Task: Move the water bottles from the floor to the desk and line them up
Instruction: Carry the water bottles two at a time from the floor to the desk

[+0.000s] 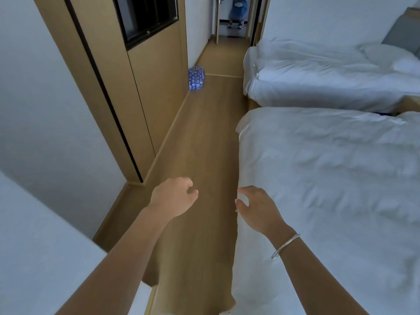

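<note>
Right now both of your hands are out in front of you over the wooden floor (204,137), and neither one holds anything. Your left hand (173,196) hangs with its fingers loosely curled downward, thumb toward the middle, nothing between them. Your right hand (256,206) sits just beside the edge of the near bed (329,178), its fingers relaxed and slightly bent, a little apart from each other; whether the fingertips touch the sheet you cannot tell from this angle. A thin metal bangle (285,246) circles your right wrist.

The pack of water bottles (196,78) stands well ahead of you on the floor, pushed against the base of the wooden wall panelling (156,87) on your left side, at the corner where the passage narrows. The bottles look blue and are bunched tightly together; how many there are is too small to tell. They are well apart from both hands.

A second bed (318,73) with white bedding lies beyond the near one on your right. A dark framed panel (147,17) is set into the wood on your left. At the far end of the passage a person in blue (237,12) stands by an open doorway.
</note>
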